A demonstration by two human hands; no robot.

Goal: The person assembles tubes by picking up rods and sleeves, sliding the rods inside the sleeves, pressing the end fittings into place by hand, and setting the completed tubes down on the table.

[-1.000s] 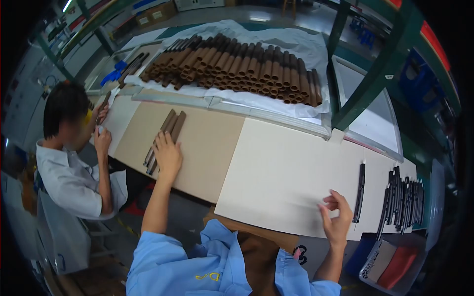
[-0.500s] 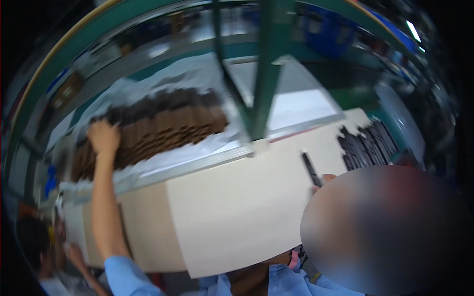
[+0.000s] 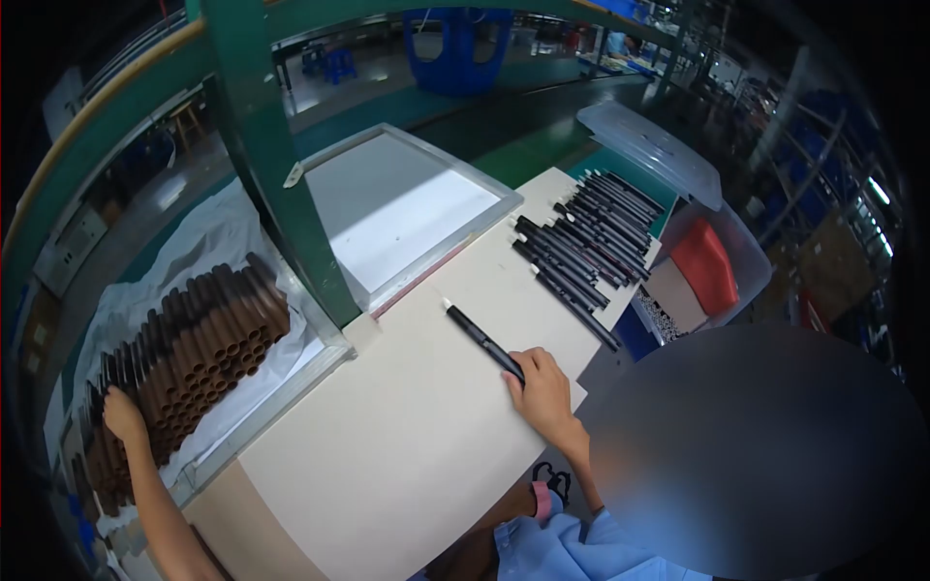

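My right hand (image 3: 544, 392) has its fingers closed round the lower end of a black tube (image 3: 484, 339) with a white tip, which lies slantwise on the pale board (image 3: 387, 445). At the far left my left hand (image 3: 123, 416) rests on the pile of brown tubes (image 3: 208, 339), at its dark-ended side. Its fingertips are partly hidden, and I cannot make out what they hold. Past the board's middle, many black tubes (image 3: 581, 252) lie side by side near its far right end.
A green post (image 3: 281, 174) rises between the brown pile and a framed white panel (image 3: 407, 213). To the right stands a clear bin (image 3: 746, 261) with a red item (image 3: 704, 266), its lid (image 3: 654, 145) beside it. A large blurred shape covers the lower right.
The view has swung to the right. My left hand has gone from the brown tubes on the board to the pile behind it. My right hand, formerly empty, has closed on the black tube.
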